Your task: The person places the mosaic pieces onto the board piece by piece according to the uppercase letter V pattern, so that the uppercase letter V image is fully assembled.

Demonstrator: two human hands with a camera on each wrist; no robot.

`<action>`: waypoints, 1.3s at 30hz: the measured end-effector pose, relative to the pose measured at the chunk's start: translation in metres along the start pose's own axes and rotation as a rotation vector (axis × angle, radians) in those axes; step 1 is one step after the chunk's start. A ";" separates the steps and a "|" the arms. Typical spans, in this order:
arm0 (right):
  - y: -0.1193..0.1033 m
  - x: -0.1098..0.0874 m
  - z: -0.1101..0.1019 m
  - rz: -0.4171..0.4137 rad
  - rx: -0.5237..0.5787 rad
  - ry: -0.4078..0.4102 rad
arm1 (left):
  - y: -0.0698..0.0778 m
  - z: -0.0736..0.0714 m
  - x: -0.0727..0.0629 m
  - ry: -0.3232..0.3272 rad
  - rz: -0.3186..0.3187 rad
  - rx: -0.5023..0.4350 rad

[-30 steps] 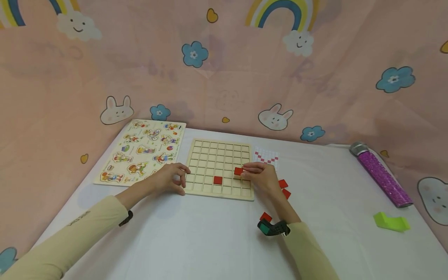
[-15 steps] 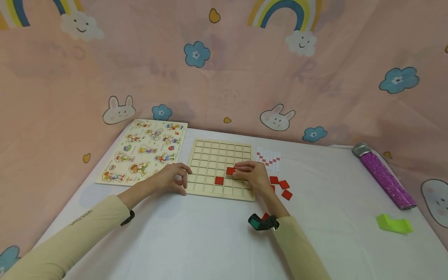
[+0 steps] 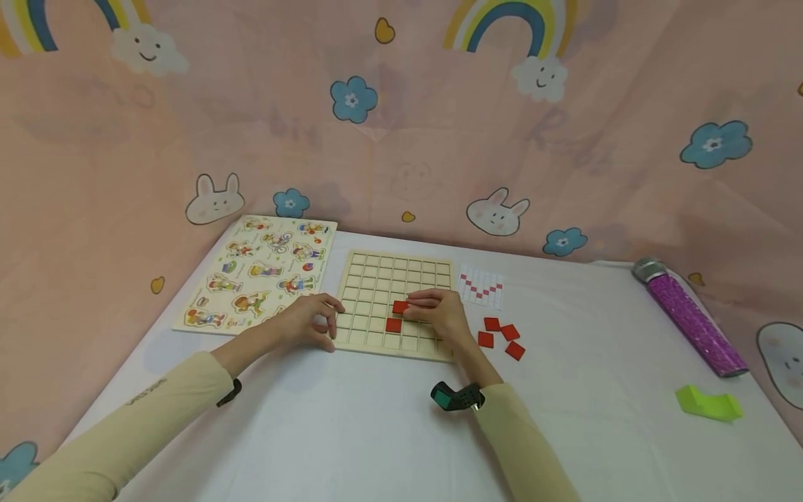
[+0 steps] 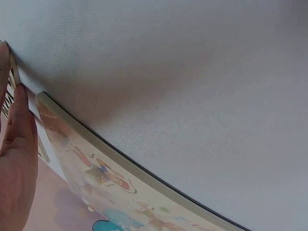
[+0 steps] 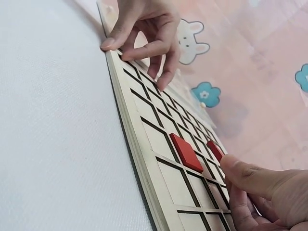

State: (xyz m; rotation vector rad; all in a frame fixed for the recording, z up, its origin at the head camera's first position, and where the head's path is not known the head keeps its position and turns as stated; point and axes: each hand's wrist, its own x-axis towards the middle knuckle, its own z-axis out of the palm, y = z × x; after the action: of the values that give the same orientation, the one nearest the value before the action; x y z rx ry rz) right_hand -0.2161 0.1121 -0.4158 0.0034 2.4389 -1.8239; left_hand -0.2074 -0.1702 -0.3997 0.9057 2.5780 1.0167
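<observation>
A pale wooden grid board (image 3: 366, 279) lies on the white table in front of me. My left hand (image 3: 307, 321) rests at its near left corner, fingertips and thumb touching the edge with the fingers loosely bent. A small square red tile (image 3: 399, 307) is pinched between the thumb and fingers of my right hand (image 3: 442, 315), over the middle of the grid. One cell nearer me, a second red tile (image 5: 186, 153) lies on the board, slightly raised at one side in the right wrist view. The left wrist view catches only part of the left hand (image 4: 19, 163).
Several loose red tiles (image 3: 492, 324) lie right of the board, below a pattern card (image 3: 482, 286) printed with a red V. A picture puzzle board (image 3: 254, 272) is at left. Far right are a purple glitter microphone (image 3: 693, 321) and a bright green piece (image 3: 709, 404).
My right hand has slid left across the board with the red tile, from near the right side to the middle. The loose tiles it covered now show. My left hand has stayed put.
</observation>
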 end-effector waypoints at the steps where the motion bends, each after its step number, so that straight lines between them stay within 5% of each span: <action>1: 0.000 0.000 0.001 -0.001 0.004 -0.002 | 0.000 0.000 0.000 -0.001 0.002 0.003; 28: -0.011 0.008 0.029 -0.058 -0.089 -0.023 | -0.003 0.001 0.000 0.000 -0.021 0.019; 39: -0.011 0.009 0.032 -0.058 -0.044 -0.047 | -0.003 0.002 -0.001 0.001 -0.028 -0.006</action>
State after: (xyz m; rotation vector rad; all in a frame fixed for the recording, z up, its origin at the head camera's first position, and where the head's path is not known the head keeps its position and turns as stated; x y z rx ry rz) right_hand -0.2237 0.0778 -0.4154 -0.1127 2.4715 -1.7715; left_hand -0.2077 -0.1714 -0.4036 0.8651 2.5803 1.0166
